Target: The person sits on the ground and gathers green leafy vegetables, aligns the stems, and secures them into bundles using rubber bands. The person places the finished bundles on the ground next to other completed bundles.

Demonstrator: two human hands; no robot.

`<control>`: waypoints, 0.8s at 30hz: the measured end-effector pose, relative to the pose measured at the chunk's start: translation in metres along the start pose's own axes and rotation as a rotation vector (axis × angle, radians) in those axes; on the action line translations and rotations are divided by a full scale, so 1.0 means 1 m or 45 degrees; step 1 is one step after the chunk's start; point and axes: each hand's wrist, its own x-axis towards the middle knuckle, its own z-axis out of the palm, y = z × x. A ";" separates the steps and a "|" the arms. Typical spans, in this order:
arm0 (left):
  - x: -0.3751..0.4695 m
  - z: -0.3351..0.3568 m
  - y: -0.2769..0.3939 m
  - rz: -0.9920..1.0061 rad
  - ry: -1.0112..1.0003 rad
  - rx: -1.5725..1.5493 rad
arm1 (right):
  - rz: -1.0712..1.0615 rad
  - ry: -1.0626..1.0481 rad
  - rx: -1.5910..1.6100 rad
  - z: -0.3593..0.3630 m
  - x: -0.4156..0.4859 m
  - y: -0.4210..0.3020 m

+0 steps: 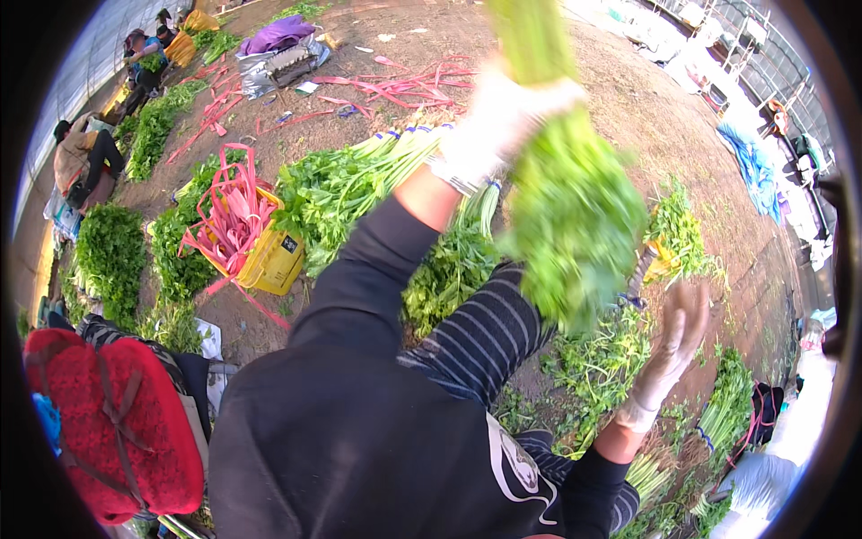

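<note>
My left hand (508, 114), in a white glove, grips a bunch of celery (572, 215) by its stalks. The pale stalks rise past the top edge of the view, and the leafy part below the hand is blurred. Off to the right my right hand (677, 330), also gloved, is raised with its fingers apart and nothing in it. Under my left forearm lies a row of celery bunches (377, 165) with blue ties near the stalk ends. Loose celery stalks and leaves (599, 370) litter the soil between my legs and my right hand.
A yellow plastic container (273, 266) of pink strips stands left of the row. More pink strips (404, 84) lie ahead on the soil. Celery piles (111, 263) and several people (87, 158) are farther left. A red cushion (128, 424) is beside me at lower left.
</note>
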 end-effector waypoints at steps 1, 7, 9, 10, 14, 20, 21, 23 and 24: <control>0.015 -0.030 0.013 0.056 0.033 0.076 | 0.114 -0.011 0.018 -0.002 -0.008 0.014; 0.086 -0.202 0.024 -0.045 -0.114 1.316 | 0.584 -0.277 0.064 -0.003 -0.054 0.104; 0.093 -0.205 0.017 -0.379 -0.241 1.731 | 0.626 -0.334 0.037 0.004 -0.061 0.112; 0.096 -0.221 -0.001 -0.484 -0.288 1.877 | 0.639 -0.356 0.054 0.009 -0.065 0.119; 0.093 -0.260 -0.092 -0.863 -0.443 2.078 | 0.773 -0.434 0.060 0.026 -0.078 0.121; -0.055 -0.377 -0.274 -1.436 -0.423 1.681 | 0.969 -0.492 -0.020 0.035 -0.126 0.128; -0.084 -0.390 -0.296 -1.466 -0.373 1.662 | 1.010 -0.499 -0.038 0.030 -0.141 0.136; -0.103 -0.416 -0.327 -1.350 -0.238 1.574 | 1.095 -0.471 0.058 0.027 -0.151 0.132; -0.083 -0.396 -0.315 -1.348 -0.385 1.437 | 1.127 -0.435 0.032 0.024 -0.150 0.123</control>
